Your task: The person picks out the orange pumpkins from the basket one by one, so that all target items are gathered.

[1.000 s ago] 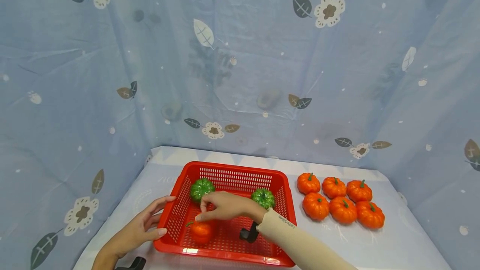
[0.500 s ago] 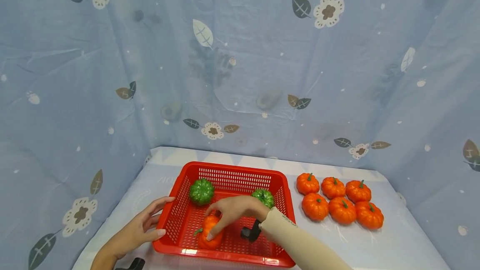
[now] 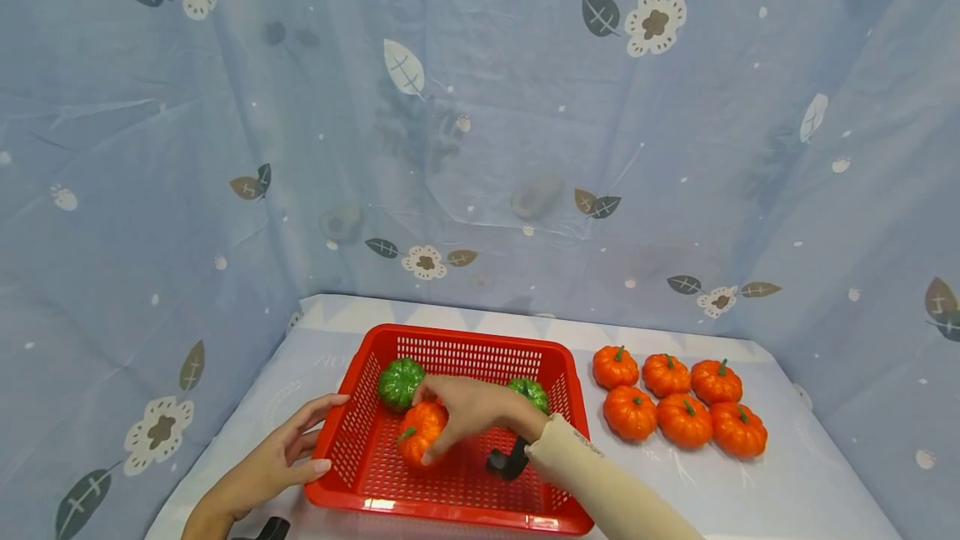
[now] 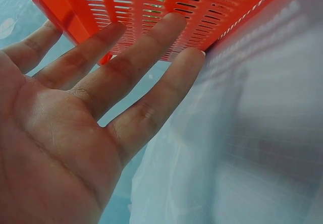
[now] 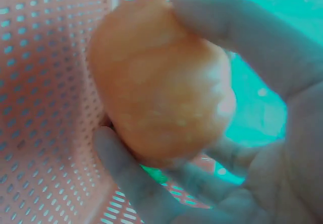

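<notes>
Inside the red plastic basket, my right hand grips a small orange pumpkin, its green stem pointing left. In the right wrist view, thumb and fingers wrap round the pumpkin from opposite sides. My left hand lies along the basket's left side. The left wrist view has its fairly straight fingers touching the perforated basket wall. One green pumpkin sits in the back left of the basket. Another green pumpkin is at the right, partly hidden by the right wrist.
Several orange pumpkins stand in two rows on the white-covered table, right of the basket. A blue patterned curtain hangs behind and beside the table. Black wrist-camera mounts show at both wrists.
My right hand has shifted its grasp from the top of the orange pumpkin to round its body, and the pumpkin has moved slightly right and back. The left hand stays in place.
</notes>
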